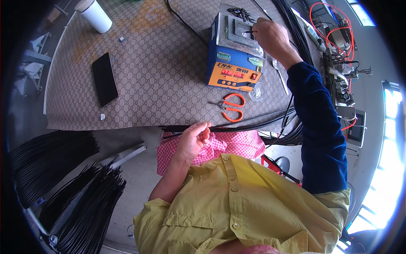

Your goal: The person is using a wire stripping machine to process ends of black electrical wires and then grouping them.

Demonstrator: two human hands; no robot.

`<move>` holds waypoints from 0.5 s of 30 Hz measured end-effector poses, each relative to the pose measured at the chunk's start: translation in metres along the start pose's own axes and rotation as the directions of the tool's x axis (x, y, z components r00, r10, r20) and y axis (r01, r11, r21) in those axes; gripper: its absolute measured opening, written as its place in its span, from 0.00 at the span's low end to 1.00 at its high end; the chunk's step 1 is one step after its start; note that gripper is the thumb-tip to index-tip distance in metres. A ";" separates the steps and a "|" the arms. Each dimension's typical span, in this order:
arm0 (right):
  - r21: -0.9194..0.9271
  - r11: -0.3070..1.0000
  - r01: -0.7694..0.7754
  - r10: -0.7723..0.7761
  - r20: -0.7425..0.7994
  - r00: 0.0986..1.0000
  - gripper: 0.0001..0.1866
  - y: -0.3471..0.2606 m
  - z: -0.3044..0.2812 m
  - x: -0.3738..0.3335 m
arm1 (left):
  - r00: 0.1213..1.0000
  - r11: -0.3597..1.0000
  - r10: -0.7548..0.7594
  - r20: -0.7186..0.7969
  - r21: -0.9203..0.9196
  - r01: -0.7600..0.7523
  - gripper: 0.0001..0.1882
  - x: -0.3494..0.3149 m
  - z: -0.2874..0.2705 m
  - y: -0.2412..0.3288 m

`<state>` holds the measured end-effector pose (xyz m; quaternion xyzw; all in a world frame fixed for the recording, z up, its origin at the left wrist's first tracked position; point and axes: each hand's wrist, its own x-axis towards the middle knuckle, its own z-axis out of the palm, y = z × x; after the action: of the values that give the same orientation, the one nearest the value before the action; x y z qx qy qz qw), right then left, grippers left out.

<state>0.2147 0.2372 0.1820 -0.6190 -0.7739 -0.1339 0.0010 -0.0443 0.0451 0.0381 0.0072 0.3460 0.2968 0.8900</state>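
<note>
A blue solder pot with an orange front panel and lit red display stands at the far middle of the table. Over its square metal top, my right hand pinches a thin black cable end, which points into the well. Small black pieces lie in a heap behind the well. My left hand is closed at the table's front edge, thumb against fingers, beside a bundle of black cables. What it grips, if anything, is too small to make out. Orange-handled snips lie just beyond it.
A black phone and white cup are on the left of the patterned table. A clear small dish sits by the pot. Black cable bundles hang at lower left. Red tubing and machinery stand at right.
</note>
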 end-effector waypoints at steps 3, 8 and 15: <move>0.069 0.997 0.031 -0.026 -0.074 0.997 0.07 0.006 -0.006 -0.004 | 0.999 1.000 -0.002 0.048 0.027 0.001 0.08 -0.004 0.005 0.000; 0.680 0.717 -0.152 0.172 0.040 0.984 0.09 0.010 -0.022 -0.035 | 0.996 0.995 -0.052 0.076 0.084 0.046 0.08 -0.016 0.024 0.001; 0.893 -0.191 -0.408 0.169 0.439 0.882 0.07 -0.026 -0.033 -0.103 | 0.978 0.971 0.143 0.152 0.168 -0.169 0.09 -0.016 0.068 0.017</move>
<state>0.2082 0.1261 0.1916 -0.5775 -0.4455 0.5361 0.4249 -0.0204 0.0636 0.1038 0.1355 0.3072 0.3323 0.8814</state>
